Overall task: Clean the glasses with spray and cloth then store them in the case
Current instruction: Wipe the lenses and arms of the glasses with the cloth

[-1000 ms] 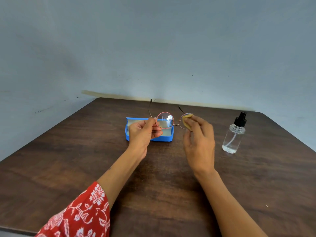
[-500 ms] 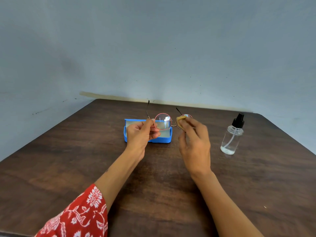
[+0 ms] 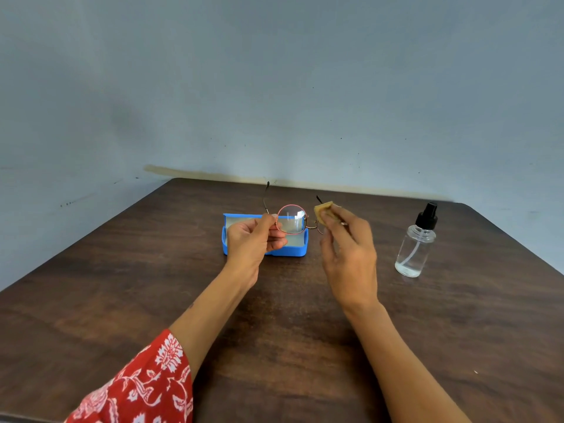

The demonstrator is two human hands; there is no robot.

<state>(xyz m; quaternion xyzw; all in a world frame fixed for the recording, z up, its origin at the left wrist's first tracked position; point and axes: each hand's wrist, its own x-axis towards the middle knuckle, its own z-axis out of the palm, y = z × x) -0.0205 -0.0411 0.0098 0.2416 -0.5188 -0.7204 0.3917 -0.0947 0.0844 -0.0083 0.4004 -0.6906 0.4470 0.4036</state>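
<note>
Glasses (image 3: 292,219) held above open blue case (image 3: 265,252); left hand (image 3: 253,239) pinches frame, right hand (image 3: 348,245) pinches yellow cloth (image 3: 324,209) on lens. Spray bottle (image 3: 415,244) right. Dark wooden table (image 3: 122,285), blue-grey wall (image 3: 274,87) behind.

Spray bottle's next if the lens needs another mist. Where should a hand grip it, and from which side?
Grip the spray bottle around its clear round body, below the black pump head, coming in from its left, the side facing the right hand. It stands upright and alone on the table, so fingers can probably wrap it, leaving the nozzle free to press.
</note>
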